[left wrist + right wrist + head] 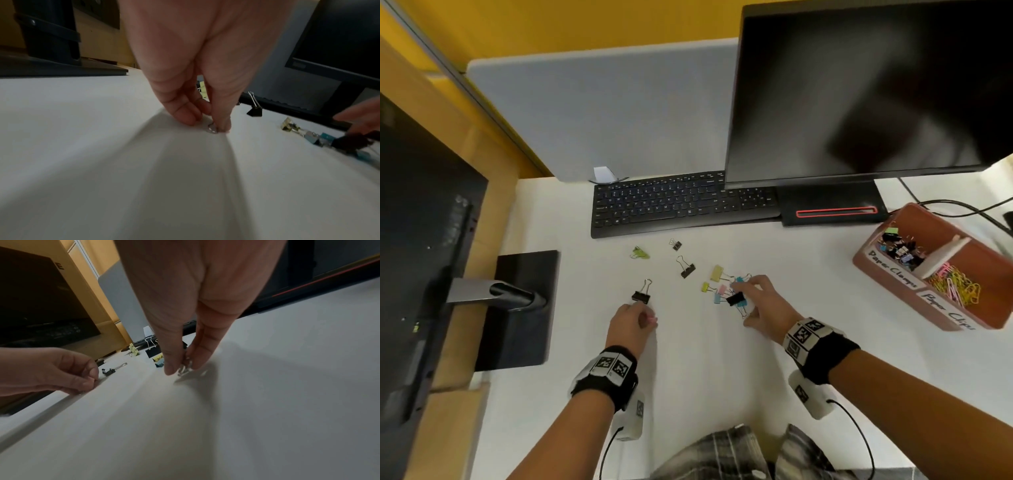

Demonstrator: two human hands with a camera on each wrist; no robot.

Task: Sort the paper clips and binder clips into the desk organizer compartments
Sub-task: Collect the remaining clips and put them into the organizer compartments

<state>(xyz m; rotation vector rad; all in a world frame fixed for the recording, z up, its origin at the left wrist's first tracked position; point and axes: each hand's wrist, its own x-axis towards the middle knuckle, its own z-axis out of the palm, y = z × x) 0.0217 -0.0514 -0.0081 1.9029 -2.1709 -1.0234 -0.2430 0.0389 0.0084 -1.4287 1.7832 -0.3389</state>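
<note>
Binder clips lie scattered on the white desk [688, 359]. My left hand [649, 318] pinches a pink binder clip [653, 320] by its wire handle [212, 129], just behind a black binder clip [641, 296]. My right hand [745, 305] reaches into a cluster of yellow, pink and blue clips [717, 287] and pinches the wire handle [185, 369] of a black binder clip [734, 299]. The terracotta organizer [893, 274] stands at the right. Its "Paper Clamps" compartment holds binder clips [900, 250] and its "Paper Clips" compartment holds coloured paper clips [955, 284].
More clips lie toward the keyboard [681, 202]: a green one [639, 253], a small black one [675, 244] and a larger black one [686, 269]. A monitor [859, 92] stands behind, and a second monitor's base [520, 308] sits at the left. Cables [962, 205] run behind the organizer.
</note>
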